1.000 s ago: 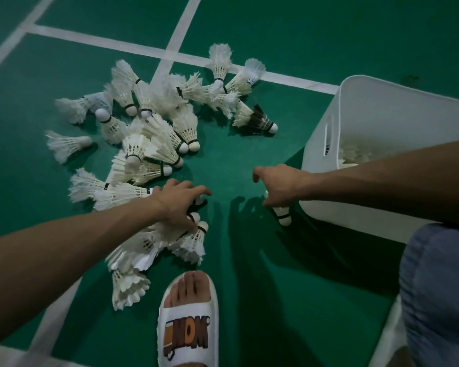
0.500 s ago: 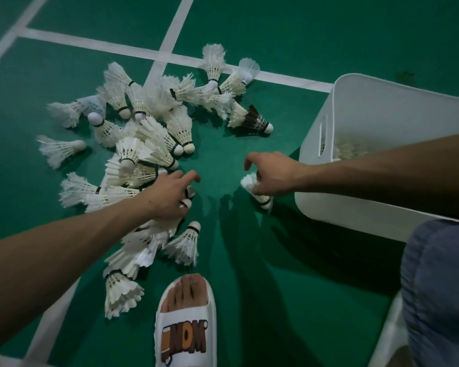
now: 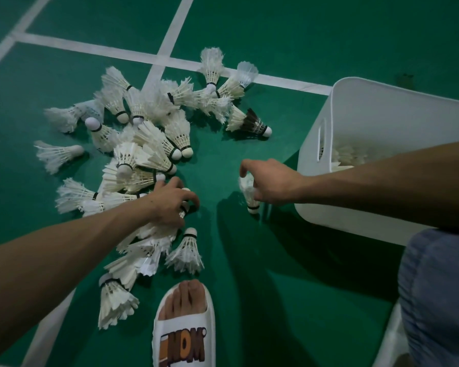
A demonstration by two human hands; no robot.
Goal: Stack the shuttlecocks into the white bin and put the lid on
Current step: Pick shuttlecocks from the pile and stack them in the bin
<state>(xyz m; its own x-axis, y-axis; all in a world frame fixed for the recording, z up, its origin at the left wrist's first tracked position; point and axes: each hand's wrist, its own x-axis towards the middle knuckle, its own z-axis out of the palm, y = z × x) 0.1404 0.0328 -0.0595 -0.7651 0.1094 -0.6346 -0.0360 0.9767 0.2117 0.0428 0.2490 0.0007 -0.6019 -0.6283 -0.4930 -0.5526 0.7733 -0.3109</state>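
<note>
Your right hand [image 3: 273, 182] is pinching a shuttlecock [image 3: 247, 188] between thumb and curled fingers. A second ago only its cork showed beneath your knuckles. Now the feathers are showing to the left of the hand and the cork is pointing down at the green floor [image 3: 249, 287]. The hand is hanging just beside the white bin [image 3: 329, 215], outside its near wall, so nothing is going in yet.

Your left hand [image 3: 168, 203] is changing more. A second ago its fingers were lying spread over the near edge of the pile [image 3: 154, 144]. Now they are curling round the cork end of a second shuttlecock [image 3: 187, 191], though I cannot tell how firmly they are gripping it.

Further out, the rest of the heap is lying loose across the white court line [image 3: 90, 47], with a dark-feathered one [image 3: 252, 123] slightly apart on the bin's side. A few stacked ones [image 3: 347, 154] are already lying inside the bin.

By my reading, you are gathering with both hands at once. Most of the task is still waiting, and I am seeing no lid that I can be sure of.
</note>
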